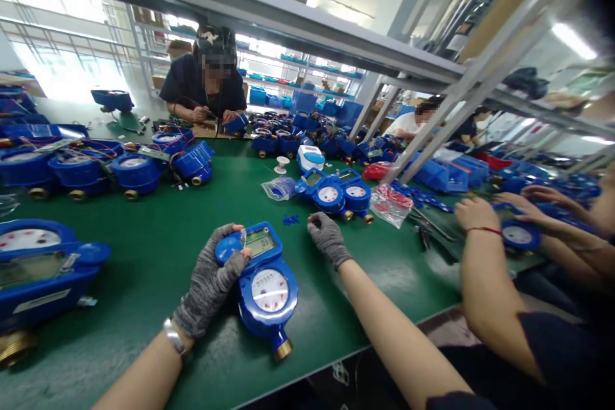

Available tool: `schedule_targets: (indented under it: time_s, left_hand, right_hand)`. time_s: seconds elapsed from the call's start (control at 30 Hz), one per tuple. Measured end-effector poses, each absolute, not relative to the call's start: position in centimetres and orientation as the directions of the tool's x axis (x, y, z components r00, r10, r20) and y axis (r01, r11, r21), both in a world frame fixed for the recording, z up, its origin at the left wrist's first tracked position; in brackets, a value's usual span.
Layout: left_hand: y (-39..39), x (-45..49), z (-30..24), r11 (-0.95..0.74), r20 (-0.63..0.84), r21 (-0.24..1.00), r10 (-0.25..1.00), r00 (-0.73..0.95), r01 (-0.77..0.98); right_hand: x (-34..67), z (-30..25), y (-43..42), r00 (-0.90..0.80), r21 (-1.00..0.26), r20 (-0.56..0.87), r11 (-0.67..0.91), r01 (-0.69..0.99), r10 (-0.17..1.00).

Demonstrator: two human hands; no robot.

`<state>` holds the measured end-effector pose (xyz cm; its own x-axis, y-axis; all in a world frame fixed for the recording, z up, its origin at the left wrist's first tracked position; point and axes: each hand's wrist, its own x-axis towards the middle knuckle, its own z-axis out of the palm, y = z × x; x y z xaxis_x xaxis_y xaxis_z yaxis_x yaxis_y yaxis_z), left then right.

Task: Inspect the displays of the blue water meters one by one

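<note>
A blue water meter [266,282] with a white dial, a small screen and a brass end lies on the green bench [158,237] in front of me. My left hand [211,282], in a grey knit glove, is wrapped around the meter's upper left side, thumb near the screen. My right hand [328,238], also gloved, is stretched out to the right of the meter with its fingers pinched together near the table; what it pinches is too small to make out. Small blue bits [291,220] lie just left of it.
More blue meters stand at left [43,269], in a row at back left [134,173] and in the middle [336,191]. Plastic bags [390,204] lie nearby. A co-worker's arms [480,250] work at my right; another person [204,80] sits opposite. A metal rack frame [432,141] crosses overhead.
</note>
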<state>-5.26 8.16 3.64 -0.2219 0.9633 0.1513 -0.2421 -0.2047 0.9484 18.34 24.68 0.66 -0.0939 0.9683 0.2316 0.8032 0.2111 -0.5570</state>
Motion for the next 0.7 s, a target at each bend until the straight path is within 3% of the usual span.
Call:
schedule_targets:
  time_s: [0.3, 0.5, 0.7]
  left_hand:
    - [8.3, -5.5, 3.6, -0.212, 0.168, 0.946, 0.968, -0.186, -0.247]
    - [8.2, -5.4, 3.9, -0.196, 0.153, 0.952, 0.97, -0.191, -0.234]
    - [8.1, -5.4, 4.0, -0.18, 0.131, 0.948, 0.972, -0.193, -0.263]
  right_hand:
    - [17.0, -0.9, 28.1, -0.173, -0.368, 0.123, 0.207, 0.907, 0.977]
    - [17.9, -1.3, 25.5, -0.249, -0.234, 0.163, 0.283, 0.93, 0.955]
    - [17.9, -2.1, 25.7, -0.211, -0.196, 0.202, 0.25, 0.948, 0.957]
